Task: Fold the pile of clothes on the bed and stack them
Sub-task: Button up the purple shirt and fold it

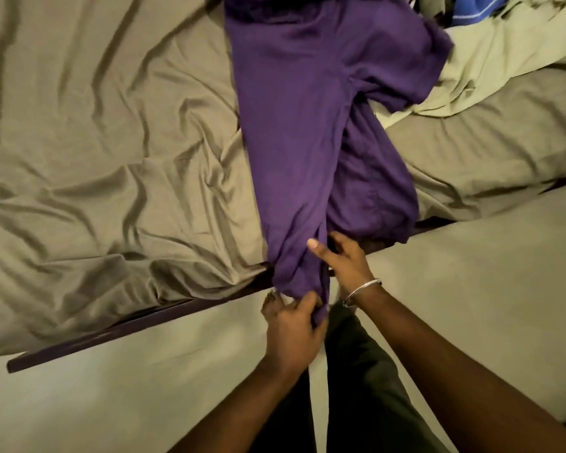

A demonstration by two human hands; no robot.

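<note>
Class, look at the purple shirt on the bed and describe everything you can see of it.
The purple shirt is plain, soft-looking knit fabric with a short sleeve spread toward the right. It lies lengthwise across the wrinkled olive bedsheet, folded over itself along its length, its bottom end hanging past the bed's edge. The left hand grips the bunched hem, while the right hand pinches the fabric just above. Its far end and sleeve rest against a pile of other clothes.

you see a bed [95,142] in a wrinkled olive sheet, a dark frame edge [138,325], pale floor [111,403] below.
</note>
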